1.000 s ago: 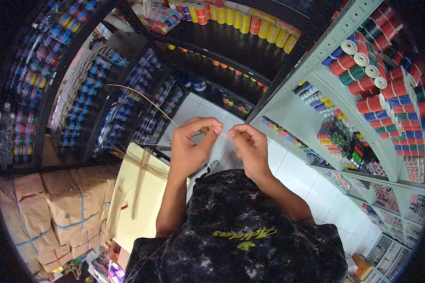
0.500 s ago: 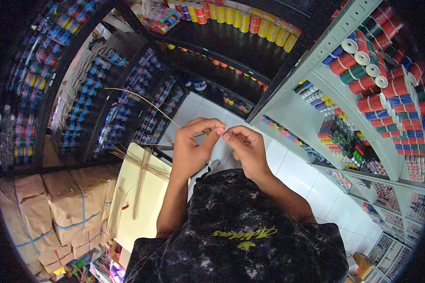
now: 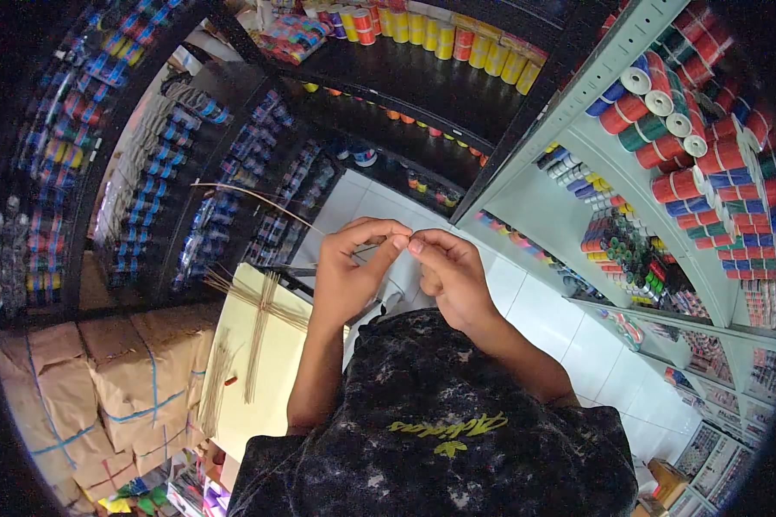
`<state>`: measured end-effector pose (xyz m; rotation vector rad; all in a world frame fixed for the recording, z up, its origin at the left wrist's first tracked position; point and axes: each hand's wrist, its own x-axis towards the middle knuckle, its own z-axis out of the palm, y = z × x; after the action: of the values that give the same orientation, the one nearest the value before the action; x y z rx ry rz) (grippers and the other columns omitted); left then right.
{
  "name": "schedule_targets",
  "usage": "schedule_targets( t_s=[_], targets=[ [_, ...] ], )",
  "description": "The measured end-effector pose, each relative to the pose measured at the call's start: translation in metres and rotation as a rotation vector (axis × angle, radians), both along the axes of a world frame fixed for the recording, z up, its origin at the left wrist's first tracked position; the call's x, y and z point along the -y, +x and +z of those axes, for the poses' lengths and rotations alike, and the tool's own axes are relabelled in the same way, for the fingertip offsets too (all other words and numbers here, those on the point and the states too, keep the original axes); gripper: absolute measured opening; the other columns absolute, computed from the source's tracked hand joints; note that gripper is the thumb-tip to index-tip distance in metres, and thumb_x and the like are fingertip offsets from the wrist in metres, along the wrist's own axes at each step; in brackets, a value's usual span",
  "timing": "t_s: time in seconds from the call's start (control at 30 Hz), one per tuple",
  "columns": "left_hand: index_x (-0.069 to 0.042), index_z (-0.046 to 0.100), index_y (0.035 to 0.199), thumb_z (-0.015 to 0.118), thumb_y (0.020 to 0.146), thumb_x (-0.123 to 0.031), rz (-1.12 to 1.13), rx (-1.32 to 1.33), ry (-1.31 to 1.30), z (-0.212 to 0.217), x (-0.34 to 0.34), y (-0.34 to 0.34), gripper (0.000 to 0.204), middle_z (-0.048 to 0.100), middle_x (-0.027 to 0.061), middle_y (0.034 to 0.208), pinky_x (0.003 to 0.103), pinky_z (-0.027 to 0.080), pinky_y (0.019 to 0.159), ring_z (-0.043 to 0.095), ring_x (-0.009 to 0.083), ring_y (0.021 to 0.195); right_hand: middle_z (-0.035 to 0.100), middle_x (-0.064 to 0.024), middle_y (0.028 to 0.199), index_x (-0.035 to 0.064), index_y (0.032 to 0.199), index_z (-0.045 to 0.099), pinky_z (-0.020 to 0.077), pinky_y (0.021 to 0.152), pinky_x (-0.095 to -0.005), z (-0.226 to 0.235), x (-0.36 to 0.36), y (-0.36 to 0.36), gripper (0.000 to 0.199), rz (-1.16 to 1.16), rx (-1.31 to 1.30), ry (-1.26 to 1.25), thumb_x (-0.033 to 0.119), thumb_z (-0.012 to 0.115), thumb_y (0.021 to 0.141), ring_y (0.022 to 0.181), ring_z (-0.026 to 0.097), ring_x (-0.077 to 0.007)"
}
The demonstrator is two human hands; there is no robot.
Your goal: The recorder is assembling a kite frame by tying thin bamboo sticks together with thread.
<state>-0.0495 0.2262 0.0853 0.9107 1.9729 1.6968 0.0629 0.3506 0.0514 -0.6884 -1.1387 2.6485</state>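
A thin tan strip (image 3: 263, 197), like split cane, runs from the left into my left hand (image 3: 345, 267). The thumb and forefinger of that hand pinch together on it. My right hand (image 3: 453, 276) is closed too, its thumb and forefinger pressed together against the left fingertips. Whatever it pinches is too small to make out. Left of my arms, a pale yellow board (image 3: 297, 366) carries loose thin tan strips (image 3: 257, 345), some crossing others, and a small red piece (image 3: 231, 380).
Brown paper bundles tied with blue cord (image 3: 134, 362) are stacked at the left. Dark shelves (image 3: 379, 77) with yellow spools stand ahead. Pale metal shelves (image 3: 526, 185) at the right hold red, blue and green spools (image 3: 625, 114). White floor tiles (image 3: 539, 319) lie below.
The strip's far end has dipped lower. My right fingertips have come in against the left ones, closing a small gap.
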Motion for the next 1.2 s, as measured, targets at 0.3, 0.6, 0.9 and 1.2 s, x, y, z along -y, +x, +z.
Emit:
schedule_targets(
  t_s=[0.3, 0.6, 0.9, 1.2],
  targets=[
    [-0.001, 0.076, 0.1, 0.072, 0.089, -0.002, -0.021, 0.04, 0.015, -0.002, 0.003, 0.0, 0.012, 0.073, 0.0084, 0.094, 0.027, 0.051, 0.08, 0.066, 0.0136, 0.087, 0.041, 0.0112, 0.065, 0.0038, 0.105, 0.068, 0.0185, 0.045, -0.0222, -0.002, -0.001, 0.002, 0.014, 0.039, -0.036, -0.232, 0.015, 0.068, 0.096, 0.049, 0.028, -0.0001],
    [-0.001, 0.077, 0.1, 0.074, 0.086, -0.001, -0.118, 0.02, -0.02, 0.003, 0.007, -0.002, 0.014, 0.075, 0.0098, 0.095, 0.029, 0.05, 0.082, 0.067, 0.0167, 0.09, 0.025, 0.0101, 0.061, 0.0098, 0.103, 0.063, 0.0227, 0.046, -0.0231, -0.017, -0.006, 0.003, 0.011, 0.189, -0.055, -0.582, 0.02, 0.06, 0.099, 0.048, 0.024, -0.0032],
    [-0.003, 0.077, 0.106, 0.072, 0.091, -0.004, -0.119, 0.048, 0.006, 0.001, 0.008, 0.004, 0.016, 0.075, 0.0096, 0.099, 0.027, 0.051, 0.08, 0.068, 0.0141, 0.09, 0.027, 0.0098, 0.061, 0.0108, 0.103, 0.059, 0.0243, 0.045, -0.0232, -0.015, -0.004, 0.003, 0.008, 0.172, -0.083, -0.564, 0.015, 0.057, 0.097, 0.048, 0.027, -0.0036],
    [-0.003, 0.076, 0.109, 0.074, 0.088, -0.003, -0.089, 0.119, -0.007, 0.002, 0.01, 0.006, 0.021, 0.074, 0.0078, 0.097, 0.026, 0.051, 0.081, 0.067, 0.0115, 0.088, 0.037, 0.0091, 0.062, 0.006, 0.108, 0.064, 0.0237, 0.046, -0.0231, -0.012, -0.001, 0.005, 0.014, 0.107, -0.096, -0.388, 0.009, 0.059, 0.096, 0.048, 0.028, -0.003]
  ],
)
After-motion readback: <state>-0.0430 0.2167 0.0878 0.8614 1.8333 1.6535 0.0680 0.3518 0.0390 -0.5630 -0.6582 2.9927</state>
